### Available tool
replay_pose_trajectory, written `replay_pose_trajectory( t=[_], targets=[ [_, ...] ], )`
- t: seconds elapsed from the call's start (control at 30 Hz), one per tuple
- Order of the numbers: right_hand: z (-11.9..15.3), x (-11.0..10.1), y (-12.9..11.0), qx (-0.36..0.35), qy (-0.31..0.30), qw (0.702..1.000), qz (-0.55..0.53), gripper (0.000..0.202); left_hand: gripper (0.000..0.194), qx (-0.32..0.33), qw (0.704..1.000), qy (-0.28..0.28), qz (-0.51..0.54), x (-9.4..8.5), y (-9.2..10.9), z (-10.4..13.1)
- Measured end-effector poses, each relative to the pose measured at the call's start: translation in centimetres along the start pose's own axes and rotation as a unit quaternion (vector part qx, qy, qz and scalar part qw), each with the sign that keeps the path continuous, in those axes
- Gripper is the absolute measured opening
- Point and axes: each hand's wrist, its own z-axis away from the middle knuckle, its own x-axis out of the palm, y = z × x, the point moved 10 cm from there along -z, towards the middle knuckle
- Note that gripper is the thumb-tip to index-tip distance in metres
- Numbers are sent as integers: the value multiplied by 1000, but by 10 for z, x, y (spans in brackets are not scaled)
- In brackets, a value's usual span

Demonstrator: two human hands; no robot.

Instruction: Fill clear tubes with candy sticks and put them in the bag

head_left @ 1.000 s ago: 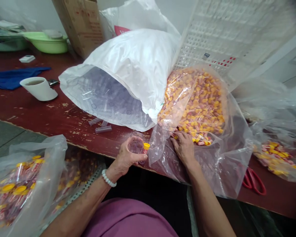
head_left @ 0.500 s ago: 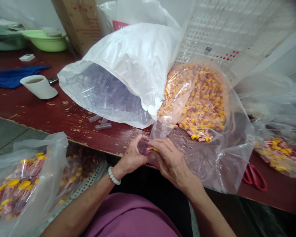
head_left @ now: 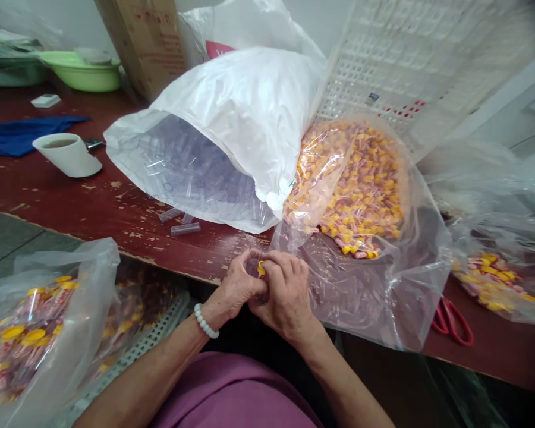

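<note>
My left hand (head_left: 237, 284) is wrapped round a clear plastic tube (head_left: 252, 261) at the table's front edge. Against it, the fingers of my right hand (head_left: 286, 291) close round a small yellow-capped piece (head_left: 261, 268) at the tube; how far it sits inside is hidden by the fingers. Behind my hands, a white sack (head_left: 245, 119) lies open with many clear tubes (head_left: 189, 181) in it. To its right, a clear bag (head_left: 383, 297) holds many small yellow and pink pieces (head_left: 365, 196).
Loose tubes (head_left: 185, 229) lie before the sack. Red-handled scissors (head_left: 457, 321) and another bag of pieces (head_left: 494, 273) are at the right. A white cup (head_left: 71, 160) and blue cloth (head_left: 27, 135) are at the left. Filled, yellow-capped tubes (head_left: 29, 345) sit in a bag lower left.
My right hand has moved left, closer against my left hand, and the small piece has moved left with it to the tube. The whole view has shifted slightly.
</note>
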Motion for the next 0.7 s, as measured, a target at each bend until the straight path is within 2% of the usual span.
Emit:
replay_pose_trajectory(
  t=[0.13,0.2,0.27,0.3,0.37,0.4,0.47,0.6,0.7],
  targets=[
    [-5,-2,-8,-16,-15,1000,-16,38,45,-18,999,-5,30,1,-4,-3],
    [-8,-4,2,-12,-41,998,-48,41,45,-27,999,-4,44,-3,-4,-3],
    [-12,-13,30,18,-33,997,-68,46,48,-37,998,16,56,-13,-3,-4],
    [-14,-18,53,52,-17,997,-59,44,50,-41,997,28,62,-19,-2,-4],
    [-15,-25,109,143,22,989,-8,23,53,-39,996,38,70,-29,1,-4],
    [-15,-23,136,187,18,981,43,20,53,-30,996,36,70,-31,4,-3],
    [-22,-7,168,195,-9,979,57,18,52,-5,998,35,59,-34,10,-2],
    [-37,26,191,188,-59,979,46,21,53,12,998,33,58,-32,13,4],
    [-36,25,193,214,-62,974,37,21,54,-26,992,-15,120,-21,5,8]
  ],
)
